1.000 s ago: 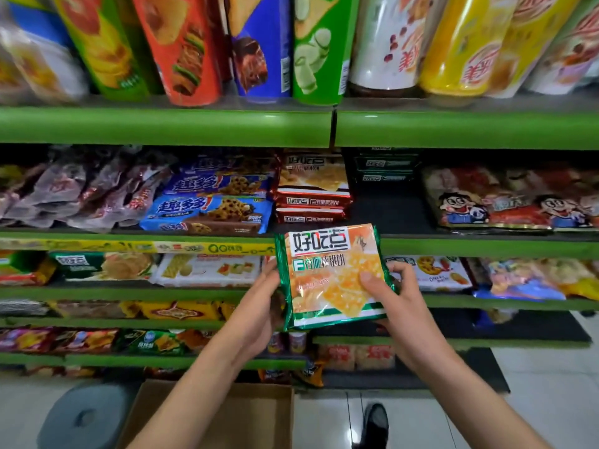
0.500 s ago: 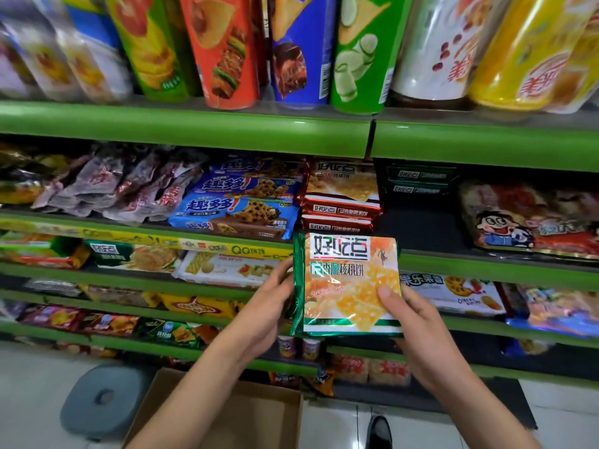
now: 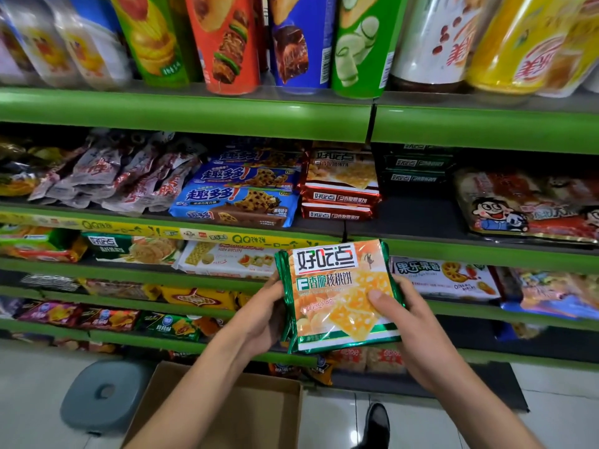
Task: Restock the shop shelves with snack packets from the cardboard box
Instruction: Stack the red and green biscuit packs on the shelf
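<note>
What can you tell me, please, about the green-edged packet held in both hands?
The packet is a flat, roughly square, glossy foil-like pack with shiny green edges, an orange-and-white front picturing square biscuits, and a white label of dark Chinese characters at top. It looks sealed and full. It is held face up, slightly tilted, in front of the shelves. The left hand grips its left edge; the right hand grips its right, thumb on the front.

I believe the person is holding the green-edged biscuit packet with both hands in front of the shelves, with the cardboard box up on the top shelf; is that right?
Not quite: the head view shows the cardboard box on the floor below the shelves, beside a grey stool. The rest holds: the left hand and right hand both hold the packet.
</note>
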`<state>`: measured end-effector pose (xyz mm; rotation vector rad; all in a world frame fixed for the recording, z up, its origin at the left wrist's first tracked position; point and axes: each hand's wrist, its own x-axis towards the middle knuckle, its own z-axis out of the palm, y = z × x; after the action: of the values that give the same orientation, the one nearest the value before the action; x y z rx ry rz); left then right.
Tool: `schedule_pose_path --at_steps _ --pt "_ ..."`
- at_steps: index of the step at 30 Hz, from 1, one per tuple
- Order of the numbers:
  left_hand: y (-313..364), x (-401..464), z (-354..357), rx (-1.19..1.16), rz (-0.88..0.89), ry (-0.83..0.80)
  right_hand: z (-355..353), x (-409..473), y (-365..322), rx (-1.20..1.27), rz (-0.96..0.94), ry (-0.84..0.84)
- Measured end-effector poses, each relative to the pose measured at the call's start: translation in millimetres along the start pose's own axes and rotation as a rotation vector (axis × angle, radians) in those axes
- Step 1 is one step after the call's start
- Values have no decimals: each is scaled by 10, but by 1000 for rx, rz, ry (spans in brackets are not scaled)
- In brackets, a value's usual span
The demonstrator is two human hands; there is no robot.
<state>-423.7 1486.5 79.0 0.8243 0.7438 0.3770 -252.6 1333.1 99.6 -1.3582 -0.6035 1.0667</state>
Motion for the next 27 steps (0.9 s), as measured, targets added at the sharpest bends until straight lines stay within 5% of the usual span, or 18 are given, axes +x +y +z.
schedule_pose_path --at_steps 14,27 --pt "-8 2 117 -36 47 190 2 0 -233 -459 41 25" --pt "54 -84 34 14 120 221 165 53 -113 -386 29 6"
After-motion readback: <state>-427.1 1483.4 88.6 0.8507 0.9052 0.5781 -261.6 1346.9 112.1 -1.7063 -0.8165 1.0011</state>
